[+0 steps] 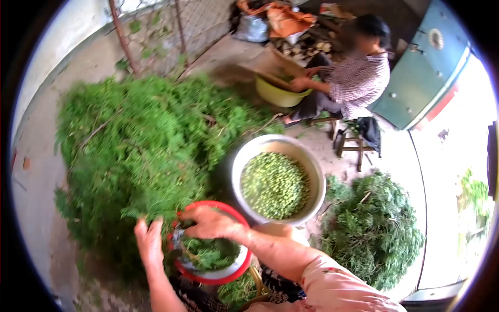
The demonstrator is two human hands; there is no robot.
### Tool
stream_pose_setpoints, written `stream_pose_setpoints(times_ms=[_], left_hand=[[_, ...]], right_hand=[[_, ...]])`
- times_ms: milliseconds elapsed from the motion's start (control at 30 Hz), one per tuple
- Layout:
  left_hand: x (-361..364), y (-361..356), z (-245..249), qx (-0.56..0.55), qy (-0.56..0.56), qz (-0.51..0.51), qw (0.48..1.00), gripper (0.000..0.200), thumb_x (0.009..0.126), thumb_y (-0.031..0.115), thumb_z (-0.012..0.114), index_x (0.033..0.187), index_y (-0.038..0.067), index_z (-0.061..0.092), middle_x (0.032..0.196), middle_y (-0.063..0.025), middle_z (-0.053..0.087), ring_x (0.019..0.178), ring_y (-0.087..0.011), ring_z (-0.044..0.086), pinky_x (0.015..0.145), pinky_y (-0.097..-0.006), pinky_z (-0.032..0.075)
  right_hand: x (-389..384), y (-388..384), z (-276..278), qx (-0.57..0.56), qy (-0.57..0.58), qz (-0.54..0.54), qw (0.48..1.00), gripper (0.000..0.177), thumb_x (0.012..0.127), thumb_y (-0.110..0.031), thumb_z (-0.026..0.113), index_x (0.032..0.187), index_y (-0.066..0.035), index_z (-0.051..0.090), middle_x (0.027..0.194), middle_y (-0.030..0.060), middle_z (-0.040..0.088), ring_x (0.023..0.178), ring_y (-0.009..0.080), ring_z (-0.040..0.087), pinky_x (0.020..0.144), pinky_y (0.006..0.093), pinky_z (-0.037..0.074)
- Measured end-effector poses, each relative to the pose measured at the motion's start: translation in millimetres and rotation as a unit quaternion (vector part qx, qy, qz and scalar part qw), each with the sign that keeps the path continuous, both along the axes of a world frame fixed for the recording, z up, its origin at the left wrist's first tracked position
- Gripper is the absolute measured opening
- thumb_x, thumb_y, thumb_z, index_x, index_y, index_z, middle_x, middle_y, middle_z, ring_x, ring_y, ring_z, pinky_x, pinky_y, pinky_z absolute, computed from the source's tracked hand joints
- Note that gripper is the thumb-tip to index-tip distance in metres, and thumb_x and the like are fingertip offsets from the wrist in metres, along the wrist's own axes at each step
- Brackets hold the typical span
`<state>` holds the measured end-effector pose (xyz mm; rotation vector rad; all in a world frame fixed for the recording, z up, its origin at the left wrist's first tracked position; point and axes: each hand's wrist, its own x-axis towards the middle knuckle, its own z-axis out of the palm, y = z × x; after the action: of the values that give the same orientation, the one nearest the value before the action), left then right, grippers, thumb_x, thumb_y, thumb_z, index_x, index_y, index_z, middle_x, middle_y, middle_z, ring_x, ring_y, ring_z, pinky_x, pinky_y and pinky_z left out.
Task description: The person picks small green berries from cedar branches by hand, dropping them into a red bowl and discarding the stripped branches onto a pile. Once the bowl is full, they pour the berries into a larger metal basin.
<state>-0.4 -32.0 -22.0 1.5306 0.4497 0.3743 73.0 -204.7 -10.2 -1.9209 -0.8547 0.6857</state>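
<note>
My left hand (149,243) is at the near edge of a big pile of feathery green branches (138,140), its fingertips closed around a leafy branch (143,208). My right hand (210,222) reaches over a red-rimmed basin (245,265), fingers bent toward the left hand. Blur hides what lies between those fingers. Inside the basin are loose green sprigs (210,254). Just beyond it stands a large metal pot (318,190) holding many small green berries or pods (275,184).
A second heap of darker branches (371,229) lies at right. Across from me a seated person (358,78) works with both hands over a yellow-green basin (278,96). A wooden stool (356,148), stacked firewood (312,44) and a blue-green door (426,62) are behind.
</note>
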Motion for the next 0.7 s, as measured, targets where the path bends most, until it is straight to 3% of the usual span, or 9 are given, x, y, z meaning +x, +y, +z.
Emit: stream_pose_setpoints(times_ms=[100,167,233,300,333,433,533,633,700], left_hand=[[-2.9,12.9,4.7,0.072,0.094,0.025,0.993,0.012,0.077,0.01,0.063,0.084,0.0,0.059,0.072,0.0032,0.052,0.064,-0.0047,0.042,0.056,-0.022,0.036],[-7.8,20.1,20.3,0.07,0.124,-0.007,0.99,0.017,0.077,0.018,0.064,0.076,0.001,0.059,0.066,0.0038,0.05,0.059,-0.0054,0.041,0.053,-0.0216,0.034],[-11.1,40.0,15.0,0.034,0.157,-0.042,0.986,0.026,0.075,0.024,0.066,0.085,0.0,0.06,0.069,-0.0006,0.055,0.06,-0.0086,0.048,0.053,-0.0239,0.039],[-13.8,45.1,16.7,0.088,0.159,0.048,0.982,0.032,0.075,0.022,0.067,0.093,-0.002,0.058,0.072,-0.0025,0.057,0.063,-0.0109,0.052,0.056,-0.0257,0.042],[-16.4,56.7,-8.4,0.261,0.072,0.102,0.957,0.031,0.077,0.018,0.067,0.096,-0.003,0.055,0.073,-0.0036,0.057,0.065,-0.0132,0.054,0.058,-0.0268,0.044],[-18.5,13.7,36.4,0.385,0.063,0.244,0.888,0.027,0.079,0.015,0.065,0.094,-0.005,0.054,0.073,-0.004,0.057,0.064,-0.0131,0.053,0.06,-0.0275,0.044],[-22.1,8.3,11.9,0.047,0.16,0.037,0.985,0.026,0.086,0.027,0.058,0.088,0.001,0.06,0.078,-0.0052,0.061,0.065,-0.0141,0.055,0.061,-0.0272,0.045],[-12.0,-26.1,1.4,-0.263,0.085,-0.079,0.958,0.04,0.085,0.04,0.056,0.095,0.001,0.059,0.085,-0.0055,0.062,0.073,-0.0154,0.056,0.067,-0.0291,0.046],[-7.1,-39.7,0.0,-0.342,0.104,-0.069,0.931,0.046,0.085,0.042,0.056,0.108,0.002,0.053,0.101,-0.0073,0.06,0.086,-0.0172,0.056,0.074,-0.0304,0.046]], right_hand=[[-7.3,3.7,-5.0,0.067,0.074,-0.072,0.992,0.035,0.066,-0.021,0.064,0.096,-0.001,0.061,0.083,0.0181,0.063,0.077,0.0258,0.061,0.073,0.034,0.047],[-5.9,2.6,-5.8,0.042,0.075,-0.081,0.993,0.036,0.069,-0.017,0.062,0.103,-0.003,0.06,0.088,0.0177,0.063,0.084,0.0234,0.06,0.078,0.0322,0.046],[-0.9,-3.0,-0.1,0.034,0.096,-0.101,0.99,0.037,0.072,-0.015,0.061,0.107,-0.003,0.059,0.091,0.0167,0.063,0.087,0.021,0.06,0.08,0.0308,0.045],[1.4,-8.5,9.1,0.042,0.139,-0.128,0.981,0.037,0.073,-0.017,0.062,0.108,-0.004,0.059,0.092,0.015,0.064,0.086,0.0187,0.059,0.08,0.0298,0.045],[4.1,-6.7,2.6,0.05,0.166,-0.158,0.972,0.038,0.074,-0.019,0.064,0.107,-0.002,0.059,0.092,0.0128,0.064,0.085,0.0158,0.058,0.08,0.0283,0.045],[8.5,-8.9,2.5,0.097,0.214,-0.204,0.95,0.037,0.074,-0.019,0.065,0.106,-0.001,0.059,0.092,0.0127,0.064,0.086,0.015,0.058,0.08,0.0281,0.045],[4.2,-7.6,6.1,0.095,0.174,-0.21,0.957,0.035,0.075,-0.018,0.066,0.104,-0.001,0.06,0.09,0.0126,0.064,0.085,0.0143,0.058,0.079,0.0279,0.046],[-2.0,-4.2,2.1,0.109,0.101,-0.169,0.974,0.032,0.075,-0.016,0.065,0.101,0.001,0.06,0.092,0.0152,0.063,0.086,0.0187,0.06,0.079,0.029,0.046],[-6.8,-3.1,-5.0,0.124,0.002,-0.161,0.979,0.033,0.074,-0.016,0.065,0.101,0.002,0.059,0.091,0.0168,0.063,0.087,0.0227,0.061,0.079,0.0298,0.047]])
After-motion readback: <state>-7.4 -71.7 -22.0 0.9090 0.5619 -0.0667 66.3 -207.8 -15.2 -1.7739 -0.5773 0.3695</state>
